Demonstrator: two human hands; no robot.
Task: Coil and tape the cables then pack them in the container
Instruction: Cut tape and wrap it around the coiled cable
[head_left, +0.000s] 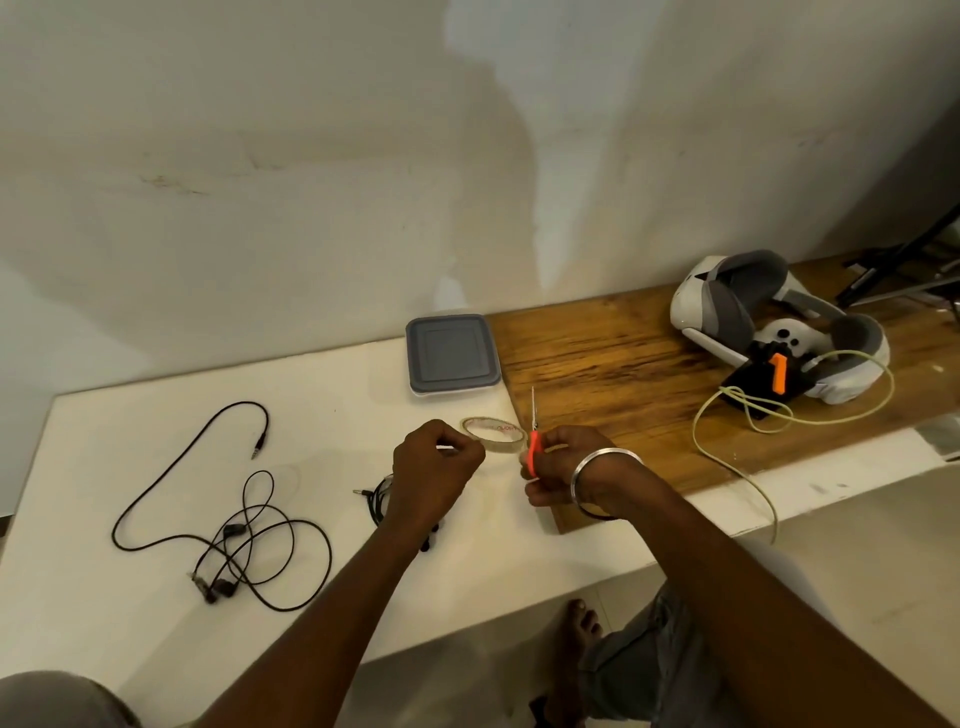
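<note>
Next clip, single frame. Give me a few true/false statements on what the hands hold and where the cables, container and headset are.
1. The right hand holds the orange-handled scissors. True.
2. The container stands open. False: its grey lid is on.
3. The loose black cables lie in the container. False: they lie on the white table, to the left of both hands.
4. The left hand pinches at the tape roll. True.
5. The headset lies on the white table. False: it lies on the wooden board.
</note>
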